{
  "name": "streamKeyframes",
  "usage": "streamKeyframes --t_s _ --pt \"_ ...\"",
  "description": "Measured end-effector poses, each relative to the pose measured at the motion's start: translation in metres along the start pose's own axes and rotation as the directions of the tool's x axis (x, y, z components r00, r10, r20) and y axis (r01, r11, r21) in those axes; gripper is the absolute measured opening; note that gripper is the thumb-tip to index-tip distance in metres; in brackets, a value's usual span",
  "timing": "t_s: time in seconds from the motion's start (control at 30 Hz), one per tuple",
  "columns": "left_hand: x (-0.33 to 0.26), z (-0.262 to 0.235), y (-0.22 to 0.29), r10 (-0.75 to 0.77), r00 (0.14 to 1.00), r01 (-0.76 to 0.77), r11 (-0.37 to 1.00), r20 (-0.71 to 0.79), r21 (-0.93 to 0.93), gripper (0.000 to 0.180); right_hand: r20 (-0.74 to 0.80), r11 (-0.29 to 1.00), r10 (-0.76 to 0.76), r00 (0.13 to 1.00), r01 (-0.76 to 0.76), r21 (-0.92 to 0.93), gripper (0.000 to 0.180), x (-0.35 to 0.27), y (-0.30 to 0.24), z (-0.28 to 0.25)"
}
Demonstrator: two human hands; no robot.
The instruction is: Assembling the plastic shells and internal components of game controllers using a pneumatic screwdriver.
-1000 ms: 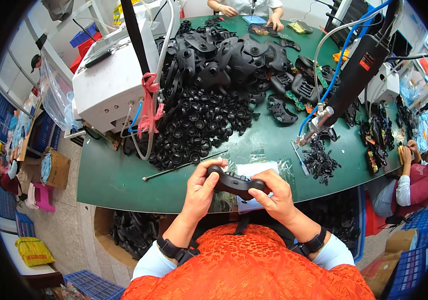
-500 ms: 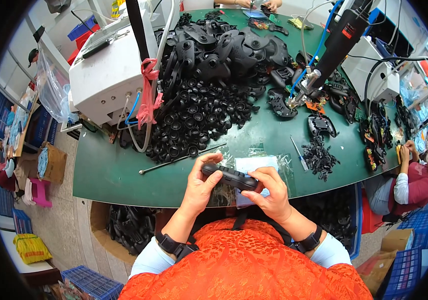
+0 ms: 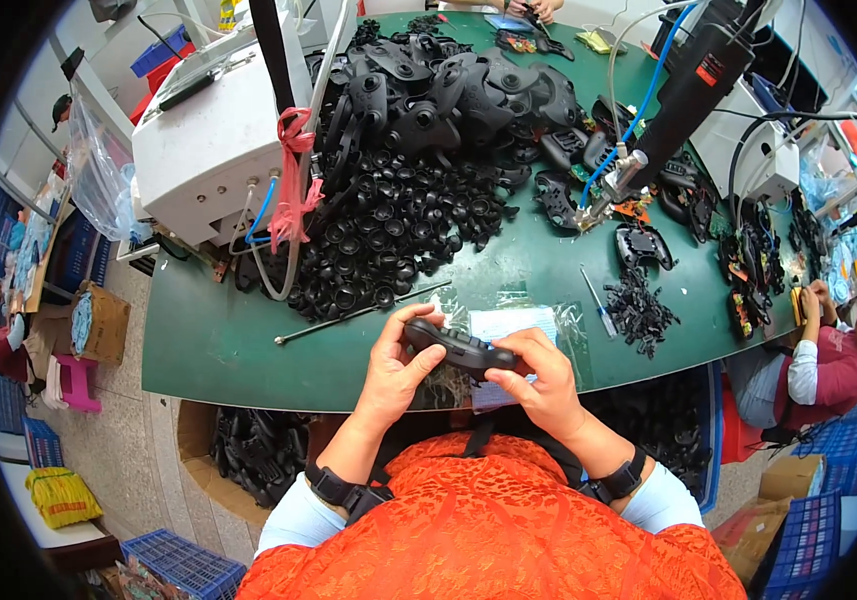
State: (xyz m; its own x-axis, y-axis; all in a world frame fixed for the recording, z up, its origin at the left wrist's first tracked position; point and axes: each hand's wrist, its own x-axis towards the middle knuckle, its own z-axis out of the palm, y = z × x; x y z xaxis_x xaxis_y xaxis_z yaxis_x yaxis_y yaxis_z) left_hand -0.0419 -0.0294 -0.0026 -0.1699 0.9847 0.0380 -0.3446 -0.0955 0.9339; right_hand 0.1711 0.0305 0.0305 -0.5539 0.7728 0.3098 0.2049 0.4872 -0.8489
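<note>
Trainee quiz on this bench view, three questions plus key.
1. True or false: the left hand and right hand both hold the black plastic game controller.

2. Where on the green table do the heaped round black plastic caps lie?
A) At its far right corner
B) Right of the white boxy machine

3. How many black wrist straps show near these hands?

Key: 1 true; 2 B; 3 two.
</note>
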Motion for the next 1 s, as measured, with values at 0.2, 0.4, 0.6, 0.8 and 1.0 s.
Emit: streamKeyframes --t_s 0.2,0.4,0.6,0.8,1.0 --pt "0.009 0.0 0.009 -0.031 1.0 0.031 0.994 -0.001 0.105 0.049 0.044 0.897 0.252 0.967 -0.25 0.365 0.035 -0.003 0.009 0.002" --pt "0.01 -0.002 0.004 -0.123 0.992 0.126 0.984 -0.031 0.124 0.053 0.109 0.875 0.311 0.944 -0.33 0.355 0.036 -0.003 0.009 -0.004" --pt "0.012 0.001 0.017 0.231 0.973 -0.188 0.832 -0.017 0.522 0.069 -0.018 0.996 -0.045 0.999 0.046 0.08 0.043 0.004 0.008 -0.007" --pt "0.019 -0.008 0.046 0.165 0.852 -0.521 0.364 0.497 0.772 0.065 0.028 0.985 -0.122 0.992 0.124 -0.118 0.049 0.002 0.024 -0.017" --pt "0.028 0.011 0.055 0.025 0.839 -0.484 0.491 0.544 0.724 0.062 0.015 0.996 -0.064 0.998 0.065 -0.054 0.049 -0.003 0.037 -0.015"
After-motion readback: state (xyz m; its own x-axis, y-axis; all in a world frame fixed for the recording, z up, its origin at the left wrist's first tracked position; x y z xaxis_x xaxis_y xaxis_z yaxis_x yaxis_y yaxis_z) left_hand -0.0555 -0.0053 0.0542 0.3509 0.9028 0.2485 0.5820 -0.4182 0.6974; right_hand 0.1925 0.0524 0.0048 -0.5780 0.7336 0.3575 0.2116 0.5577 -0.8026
